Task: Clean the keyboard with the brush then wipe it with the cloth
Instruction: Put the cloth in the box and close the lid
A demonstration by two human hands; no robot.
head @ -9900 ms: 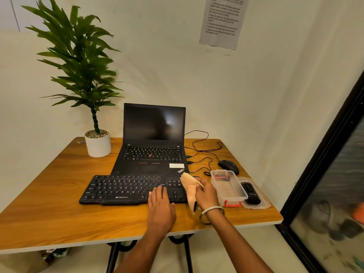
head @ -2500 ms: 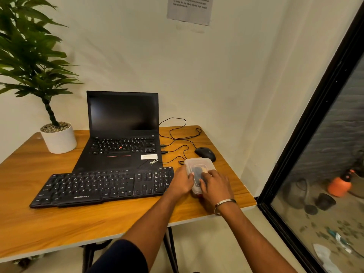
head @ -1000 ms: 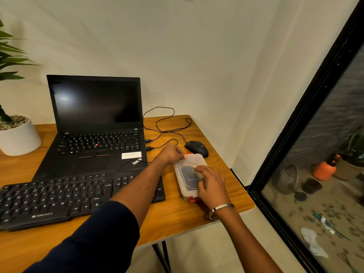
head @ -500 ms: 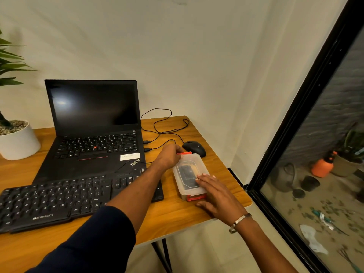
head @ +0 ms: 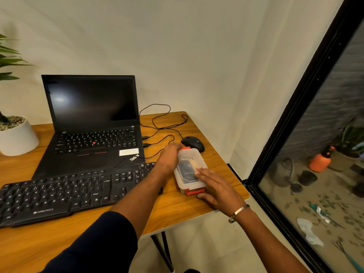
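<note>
— Where does the keyboard point(head: 65, 194) lie, as your hands stand now?

— At the near left of the wooden table point(head: 173, 211), its long axis running left to right, just in front of the open laptop point(head: 92, 123). Neither of my hands is on it. Both are at the clear plastic box point(head: 190, 171), which sits just beside the keyboard's right end, its long axis running near to far, with the mouse point(head: 194, 143) close beyond its far end.

— And your left hand point(head: 169, 157)?

— It reaches across the keyboard's right end to the box's far left corner, fingers curled at the red clip there. Whether they actually grip the clip or only press it, I cannot tell; the back of the hand hides them.

— The right hand point(head: 214, 188)?

— Flat and relaxed, fingers straight and laid on the lid near the box's near right corner, beside the other red clip. It holds nothing.

— The brush and the cloth?

— A dark shape and a pale one show through the lid; I judge those to be the tools, shut inside. If so, the cleaning looks finished, and fastening the far clip falls to my left hand, which is already there.
</note>
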